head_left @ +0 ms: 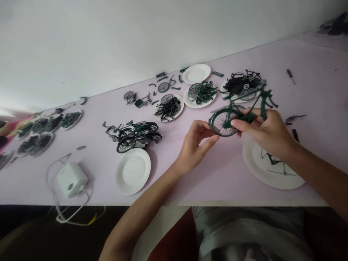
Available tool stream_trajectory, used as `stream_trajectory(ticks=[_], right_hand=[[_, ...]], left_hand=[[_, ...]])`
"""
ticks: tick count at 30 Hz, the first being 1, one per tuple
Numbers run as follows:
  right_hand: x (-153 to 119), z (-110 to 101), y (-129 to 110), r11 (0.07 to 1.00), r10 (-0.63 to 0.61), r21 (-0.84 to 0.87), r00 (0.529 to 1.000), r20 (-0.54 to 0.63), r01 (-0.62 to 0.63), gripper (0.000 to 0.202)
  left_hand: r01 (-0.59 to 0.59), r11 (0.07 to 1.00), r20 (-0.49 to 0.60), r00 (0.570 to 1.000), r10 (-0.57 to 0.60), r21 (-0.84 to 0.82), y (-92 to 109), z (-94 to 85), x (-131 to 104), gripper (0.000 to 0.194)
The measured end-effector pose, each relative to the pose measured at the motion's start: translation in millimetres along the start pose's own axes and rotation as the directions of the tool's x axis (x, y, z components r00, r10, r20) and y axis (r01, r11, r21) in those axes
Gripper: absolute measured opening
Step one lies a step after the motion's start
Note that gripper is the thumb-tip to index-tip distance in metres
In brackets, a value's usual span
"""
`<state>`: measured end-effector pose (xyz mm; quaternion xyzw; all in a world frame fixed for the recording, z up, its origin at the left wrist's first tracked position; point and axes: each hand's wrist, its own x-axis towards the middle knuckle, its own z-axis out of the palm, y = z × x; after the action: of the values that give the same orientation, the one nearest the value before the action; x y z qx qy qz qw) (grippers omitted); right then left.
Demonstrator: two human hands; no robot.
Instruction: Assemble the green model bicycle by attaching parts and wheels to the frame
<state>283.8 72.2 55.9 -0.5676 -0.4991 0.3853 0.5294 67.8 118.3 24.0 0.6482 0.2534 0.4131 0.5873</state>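
Dark green plastic model bicycle (249, 116) with a black-tyred, spoked wheel (224, 127) is held above the right part of the pale lilac tabletop (168, 181), its wheel end to the left and its handlebar end to the right. The right hand (273, 132) has its grip closed on the lower frame, thumb on the near side. The left hand (194, 143) is at the wheel's left side, its grip partly open, thumb and fingers parted — whether they touch the tyre, I cannot tell.

Near right, partly under the right forearm, a round white fluted paper plate (248, 165) carries thin dark green frame pieces (272, 159). Beyond the bicycle, at the far side, a heap of black plastic bicycle parts (236, 84) lies on another plate; to its left is a tangle of dark green plastic parts (208, 92). Farther left stands a cluster of green and black model bicycles (136, 134) — just beyond a white scalloped paper plate (132, 171).
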Motion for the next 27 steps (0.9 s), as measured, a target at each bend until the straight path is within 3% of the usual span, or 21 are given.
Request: stream_trajectory(ticks=[2, 3, 5, 9, 12, 14, 17, 21, 27], right_hand=[[7, -11, 2, 0.995, -0.098, 0.024, 0.990, -0.103, 0.101, 0.019], [11, -17, 3, 0.987, -0.148, 0.045, 0.978, -0.149, 0.156, 0.020], [18, -28, 5, 0.963, -0.225, 0.101, 0.949, -0.218, 0.252, 0.021], [33, -45, 6, 0.937, -0.294, 0.110, 0.918, -0.267, 0.332, 0.030], [49, -52, 2, 0.925, -0.334, 0.086, 0.902, -0.275, 0.369, 0.043], [61, -54, 0, 0.907, -0.374, 0.076, 0.877, -0.303, 0.413, 0.052], [77, -55, 0, 0.896, -0.414, 0.038, 0.862, -0.292, 0.443, 0.061], [82, -60, 13, 0.859, -0.482, 0.011, 0.816, -0.320, 0.512, 0.062], [65, -67, 32, 0.878, -0.443, 0.018, 0.828, -0.345, 0.477, 0.060]], left_hand=[[-0.135, 0.963, 0.060, 0.990, 0.125, 0.231, 4, -2.1, -3, 0.021], [-0.226, 0.897, 0.119, 0.974, 0.195, 0.381, 7, -2.1, -4, 0.017], [-0.437, 0.673, 0.333, 0.898, 0.288, 0.596, 13, 1.6, -7, 0.011], [-0.734, 0.245, 0.669, 0.679, 0.304, 0.633, 25, 25.7, -8, 0.009], [-0.786, -0.025, 0.747, 0.577, 0.329, 0.618, 26, 49.9, 3, 0.019], [-0.786, -0.105, 0.757, 0.536, 0.375, 0.609, 21, 64.9, 15, 0.022], [-0.802, -0.181, 0.798, 0.486, 0.356, 0.569, 10, 84.1, 34, 0.032], [-0.831, -0.194, 0.833, 0.446, 0.328, 0.521, -1, 99.8, 45, 0.036], [-0.858, -0.187, 0.859, 0.415, 0.298, 0.479, -5, 108.5, 42, 0.036]])
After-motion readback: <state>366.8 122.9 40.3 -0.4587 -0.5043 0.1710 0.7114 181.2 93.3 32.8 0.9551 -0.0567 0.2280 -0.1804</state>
